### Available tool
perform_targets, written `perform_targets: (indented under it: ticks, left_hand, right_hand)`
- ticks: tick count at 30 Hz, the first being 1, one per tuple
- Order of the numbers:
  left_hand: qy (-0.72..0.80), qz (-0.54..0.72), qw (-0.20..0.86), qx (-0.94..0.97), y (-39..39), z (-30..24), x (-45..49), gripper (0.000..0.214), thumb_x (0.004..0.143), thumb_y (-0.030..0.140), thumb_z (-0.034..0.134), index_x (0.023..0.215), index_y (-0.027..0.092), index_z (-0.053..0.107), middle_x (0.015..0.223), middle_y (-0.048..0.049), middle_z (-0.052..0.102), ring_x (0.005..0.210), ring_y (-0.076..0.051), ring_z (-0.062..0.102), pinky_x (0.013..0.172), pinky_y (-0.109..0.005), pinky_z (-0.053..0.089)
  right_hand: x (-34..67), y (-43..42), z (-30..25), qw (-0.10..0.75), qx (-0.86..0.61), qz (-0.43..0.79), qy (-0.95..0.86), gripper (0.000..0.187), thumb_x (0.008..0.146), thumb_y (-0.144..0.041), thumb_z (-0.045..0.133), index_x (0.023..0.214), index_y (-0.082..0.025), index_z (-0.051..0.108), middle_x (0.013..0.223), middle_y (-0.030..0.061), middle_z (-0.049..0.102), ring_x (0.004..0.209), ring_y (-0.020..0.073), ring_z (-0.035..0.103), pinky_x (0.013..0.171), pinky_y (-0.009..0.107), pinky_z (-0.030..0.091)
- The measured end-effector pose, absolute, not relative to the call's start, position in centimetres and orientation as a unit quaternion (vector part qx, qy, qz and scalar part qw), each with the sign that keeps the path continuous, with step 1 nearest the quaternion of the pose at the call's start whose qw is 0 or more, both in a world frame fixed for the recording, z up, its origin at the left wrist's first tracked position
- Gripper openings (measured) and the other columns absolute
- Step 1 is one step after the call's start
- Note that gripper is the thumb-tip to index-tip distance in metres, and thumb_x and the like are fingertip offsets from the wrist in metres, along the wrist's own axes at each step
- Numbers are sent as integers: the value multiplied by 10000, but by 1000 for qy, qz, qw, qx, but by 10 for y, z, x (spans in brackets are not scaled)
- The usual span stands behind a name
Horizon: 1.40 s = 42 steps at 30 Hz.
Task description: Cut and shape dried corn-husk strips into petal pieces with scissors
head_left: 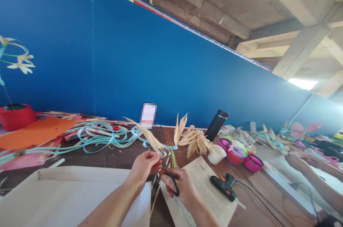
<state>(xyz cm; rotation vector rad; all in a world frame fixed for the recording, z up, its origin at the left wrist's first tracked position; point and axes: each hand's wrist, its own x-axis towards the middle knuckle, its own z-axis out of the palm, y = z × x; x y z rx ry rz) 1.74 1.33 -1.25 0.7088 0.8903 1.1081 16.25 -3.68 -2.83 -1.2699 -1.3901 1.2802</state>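
In the middle of the head view, my left hand (147,164) pinches the base of a pale dried corn husk (150,138), whose tip points up and to the left. My right hand (179,181) is closed round the dark handles of a pair of scissors (173,181). Their blades point up at the husk's lower end, beside my left fingertips; whether they touch it I cannot tell. A greenish husk strip (174,158) stands just beyond my right hand. More dried husks (194,139) lie in a heap behind it.
A black glue gun (224,186) with a cord rests on a printed sheet (199,173). Behind stand a white cup (217,154), pink woven pots (253,162) and a black bottle (217,125). Light-blue strips (104,137) tangle at left. At right, another person's arms (311,173) reach in.
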Motion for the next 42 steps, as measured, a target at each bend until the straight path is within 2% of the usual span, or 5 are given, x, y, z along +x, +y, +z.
perform_targets:
  ticks: [11,18,22,27,42]
  left_hand:
    - [401,497,701,318,13,-12,18,258,518,278,763,601,138,563,626,-4,596,634,-110,590,607,-214,500]
    - [400,503,694,325,15,-14,18,252,517,282,756,593,136,564,611,-14,605,602,-118,586,592,-227,495]
    - [406,512,683,327,14,-12,19,212,531,249,737,593,132,571,597,-19,606,594,-121,584,584,-231,498]
    - [411,515,680,322,14,-12,19,196,528,236,732,584,131,577,583,-14,602,586,-117,579,574,-226,498]
    - [408,512,695,297,13,-12,19,218,516,225,748,608,128,575,635,-17,611,586,-108,583,577,-233,502]
  right_hand:
    - [160,-40,-20,422,-502,495,-570,317,748,-415,608,661,-111,622,452,-34,434,378,44,353,370,174,244]
    - [160,-39,-21,418,-500,514,-558,344,707,-455,644,770,-117,651,480,-22,464,403,65,386,402,188,308]
    - [159,-40,-19,415,-480,515,-577,342,716,-448,645,754,-109,637,519,-13,478,448,74,408,447,201,334]
    - [158,-40,-19,412,-482,503,-587,364,712,-462,643,702,-98,628,508,-18,463,438,66,387,426,197,302]
    - [160,-38,-22,426,-492,542,-533,352,701,-442,658,723,-91,638,464,-27,469,380,51,382,371,174,276]
